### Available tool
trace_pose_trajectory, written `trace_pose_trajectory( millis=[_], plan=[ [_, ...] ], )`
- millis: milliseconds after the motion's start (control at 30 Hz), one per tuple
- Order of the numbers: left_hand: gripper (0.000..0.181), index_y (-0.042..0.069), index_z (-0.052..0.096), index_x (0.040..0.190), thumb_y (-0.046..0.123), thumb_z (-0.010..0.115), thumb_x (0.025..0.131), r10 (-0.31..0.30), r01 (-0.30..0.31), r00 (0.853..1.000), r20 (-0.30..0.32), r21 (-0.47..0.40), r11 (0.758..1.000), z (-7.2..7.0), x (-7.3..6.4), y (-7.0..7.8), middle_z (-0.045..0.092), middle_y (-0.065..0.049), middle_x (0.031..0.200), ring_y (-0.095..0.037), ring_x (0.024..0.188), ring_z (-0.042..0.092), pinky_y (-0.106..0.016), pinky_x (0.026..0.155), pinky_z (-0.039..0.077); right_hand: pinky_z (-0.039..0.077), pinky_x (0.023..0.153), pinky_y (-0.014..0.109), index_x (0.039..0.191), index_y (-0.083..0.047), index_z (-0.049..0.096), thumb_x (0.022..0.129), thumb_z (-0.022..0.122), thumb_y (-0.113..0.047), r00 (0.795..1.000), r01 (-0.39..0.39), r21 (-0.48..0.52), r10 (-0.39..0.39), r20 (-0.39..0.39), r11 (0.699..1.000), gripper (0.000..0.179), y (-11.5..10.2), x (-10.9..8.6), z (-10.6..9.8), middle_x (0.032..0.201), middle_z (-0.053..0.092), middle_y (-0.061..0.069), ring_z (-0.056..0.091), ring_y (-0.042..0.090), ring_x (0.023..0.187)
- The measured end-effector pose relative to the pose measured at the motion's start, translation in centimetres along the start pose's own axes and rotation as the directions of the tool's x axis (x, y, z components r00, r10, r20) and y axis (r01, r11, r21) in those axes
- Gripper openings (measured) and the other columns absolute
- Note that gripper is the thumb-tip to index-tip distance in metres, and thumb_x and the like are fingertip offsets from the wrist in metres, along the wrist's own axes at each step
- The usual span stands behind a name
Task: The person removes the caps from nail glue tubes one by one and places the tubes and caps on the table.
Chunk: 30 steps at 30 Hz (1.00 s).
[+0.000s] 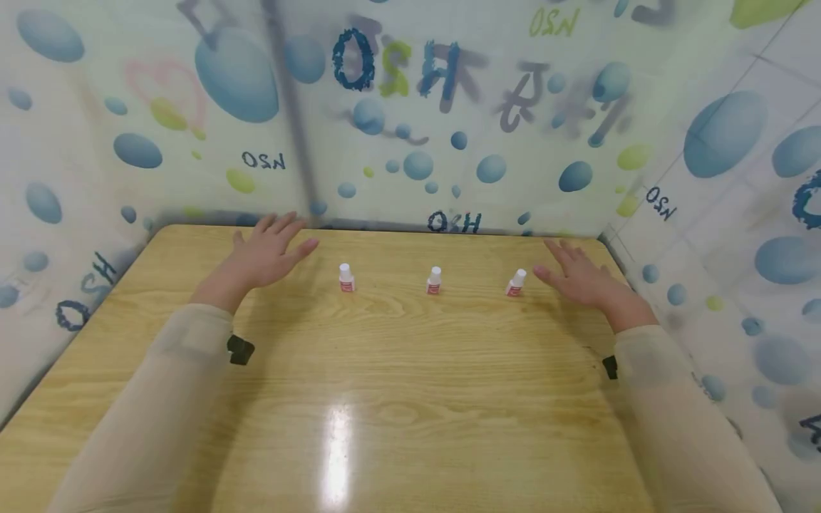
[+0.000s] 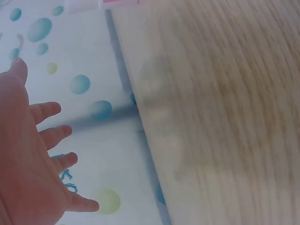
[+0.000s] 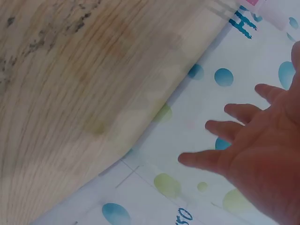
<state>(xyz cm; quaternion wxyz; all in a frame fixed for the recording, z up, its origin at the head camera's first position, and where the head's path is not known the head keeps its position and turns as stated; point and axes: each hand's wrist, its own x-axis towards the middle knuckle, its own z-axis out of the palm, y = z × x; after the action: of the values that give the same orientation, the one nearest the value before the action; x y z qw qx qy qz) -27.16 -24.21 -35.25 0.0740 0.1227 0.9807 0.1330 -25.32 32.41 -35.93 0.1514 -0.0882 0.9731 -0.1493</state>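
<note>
wooden table bears three upright bottles, caps up, between left hand and right hand, fingers spread.

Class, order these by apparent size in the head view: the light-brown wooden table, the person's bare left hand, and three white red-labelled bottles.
1. Wooden table
2. Left hand
3. Left bottle, middle bottle, right bottle: too alike to rank.

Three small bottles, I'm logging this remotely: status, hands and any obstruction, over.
Left hand and right hand empty, flanking the three bottles. Bottles standing in a row on the table. Nothing visible between hands and bottles.
</note>
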Motion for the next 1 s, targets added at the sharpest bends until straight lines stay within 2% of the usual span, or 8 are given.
trace_pose_trajectory(
  millis=[167, 333, 500, 633, 800, 900, 933, 1000],
  plan=[
    [0.087, 0.017, 0.022, 0.171, 0.076, 0.024, 0.106, 0.047, -0.048, 0.999, -0.014, -0.012, 0.999, -0.6, 0.2, 1.7, 0.008, -0.017, 0.18, -0.05, 0.164, -0.001, -0.089, 0.115, -0.002, 0.018, 0.126, 0.073, 0.171, -0.007, 0.008, 0.108, 0.056, -0.053, 0.996, 0.093, 0.055, -0.093, 0.001, 0.994, 0.092, 0.8, 0.3, 0.6, 0.175, 0.01, 0.031, 0.017, 0.057, 0.159],
    [0.082, 0.015, 0.025, 0.17, 0.069, 0.029, 0.109, 0.12, -0.12, 0.993, -0.014, -0.02, 0.993, -1.3, 0.5, 4.5, 0.013, -0.018, 0.179, -0.049, 0.165, 0.002, -0.081, 0.123, 0.003, 0.024, 0.125, 0.071, 0.17, -0.01, 0.021, 0.103, 0.068, -0.048, 0.992, 0.126, 0.094, -0.127, 0.007, 0.988, 0.09, 1.6, 0.4, 1.6, 0.174, 0.021, 0.029, 0.024, 0.055, 0.158],
    [0.076, 0.011, 0.027, 0.169, 0.061, 0.034, 0.112, 0.232, -0.23, 0.973, 0.006, -0.099, 0.968, -1.7, 1.1, 8.0, 0.014, -0.02, 0.178, -0.046, 0.166, 0.006, -0.068, 0.13, 0.011, 0.026, 0.125, 0.07, 0.166, -0.009, 0.035, 0.103, 0.071, -0.039, 0.988, 0.149, 0.243, -0.153, -0.001, 0.958, 0.079, 2.7, 0.6, 3.0, 0.172, 0.03, 0.027, 0.028, 0.053, 0.158],
    [0.072, 0.014, 0.032, 0.168, 0.059, 0.038, 0.112, 0.306, -0.301, 0.952, 0.011, -0.157, 0.941, -1.6, 1.5, 11.6, 0.021, -0.015, 0.178, -0.041, 0.166, 0.014, -0.063, 0.132, 0.015, 0.024, 0.127, 0.067, 0.16, -0.008, 0.047, 0.101, 0.075, -0.038, 0.993, 0.121, 0.34, -0.115, -0.039, 0.933, 0.072, 3.2, 1.0, 4.3, 0.17, 0.037, 0.023, 0.028, 0.049, 0.159],
    [0.066, 0.015, 0.041, 0.164, 0.056, 0.042, 0.112, 0.384, -0.375, 0.923, -0.004, -0.22, 0.9, -0.6, 2.2, 16.7, 0.037, -0.009, 0.172, -0.032, 0.163, 0.03, -0.054, 0.132, 0.026, 0.024, 0.13, 0.062, 0.154, -0.01, 0.055, 0.099, 0.077, -0.036, 0.995, 0.075, 0.468, -0.032, -0.099, 0.88, 0.065, 3.0, 1.4, 6.1, 0.169, 0.041, 0.018, 0.03, 0.042, 0.161],
    [0.064, 0.014, 0.044, 0.162, 0.055, 0.042, 0.112, 0.417, -0.404, 0.909, -0.001, -0.256, 0.878, 0.6, 2.6, 19.6, 0.044, -0.007, 0.169, -0.028, 0.159, 0.038, -0.05, 0.13, 0.031, 0.024, 0.131, 0.059, 0.15, -0.012, 0.06, 0.099, 0.078, -0.039, 0.993, 0.062, 0.523, 0.003, -0.122, 0.85, 0.061, 2.7, 1.8, 6.9, 0.17, 0.042, 0.014, 0.03, 0.039, 0.162],
    [0.065, 0.014, 0.044, 0.162, 0.056, 0.043, 0.112, 0.424, -0.408, 0.906, 0.001, -0.27, 0.872, 1.1, 2.8, 20.5, 0.046, -0.007, 0.168, -0.027, 0.153, 0.048, -0.049, 0.129, 0.033, 0.023, 0.131, 0.059, 0.149, -0.012, 0.062, 0.098, 0.078, -0.038, 0.991, 0.065, 0.539, 0.009, -0.134, 0.84, 0.059, 2.6, 1.9, 7.2, 0.17, 0.042, 0.013, 0.03, 0.038, 0.162],
    [0.064, 0.014, 0.046, 0.16, 0.056, 0.044, 0.112, 0.442, -0.423, 0.897, 0.002, -0.287, 0.86, 2.3, 3.2, 22.3, 0.05, -0.008, 0.164, -0.026, 0.147, 0.054, -0.048, 0.126, 0.038, 0.023, 0.132, 0.059, 0.146, -0.012, 0.065, 0.098, 0.079, -0.038, 0.987, 0.075, 0.551, 0.015, -0.158, 0.831, 0.057, 2.5, 2.1, 7.6, 0.17, 0.043, 0.012, 0.03, 0.038, 0.162]
  ],
)
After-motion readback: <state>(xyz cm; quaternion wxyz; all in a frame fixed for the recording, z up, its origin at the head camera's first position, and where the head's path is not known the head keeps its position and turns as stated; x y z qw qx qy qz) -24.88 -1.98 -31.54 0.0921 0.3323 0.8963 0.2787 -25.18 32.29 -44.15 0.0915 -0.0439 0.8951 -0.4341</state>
